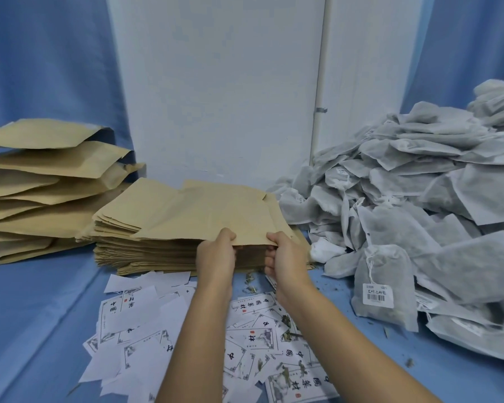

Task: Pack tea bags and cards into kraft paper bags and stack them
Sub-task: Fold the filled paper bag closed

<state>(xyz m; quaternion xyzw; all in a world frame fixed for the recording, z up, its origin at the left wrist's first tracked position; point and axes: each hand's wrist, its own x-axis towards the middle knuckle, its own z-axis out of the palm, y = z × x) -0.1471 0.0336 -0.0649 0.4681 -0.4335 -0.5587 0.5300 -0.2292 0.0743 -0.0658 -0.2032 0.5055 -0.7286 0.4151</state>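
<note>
Fingers (227, 236) of our left hand (216, 254) pinched the near edge of the top kraft bag (204, 216), thumb above and the rest curled beneath. Our right hand (287, 258), at its 3 o'clock and just beside it, pinched the same edge likewise. Two close pinches: we judged this served to peel one bag free and part its mouth.

The bag lay on the flat stack of empty bags (146, 251), at 12 o'clock from the hands.

- 9 o'clock: pile of puffed bags (35, 181), probably filled ones, kept apart from the empties.
- 6 o'clock, under our forearms: printed cards (134, 321) loose on the blue cloth (26, 330), in easy reach.
- 3 o'clock: heap of grey tea bags (419, 175), a tagged bag (390, 269) nearest.

We could not tell whether the held bag contained anything.
</note>
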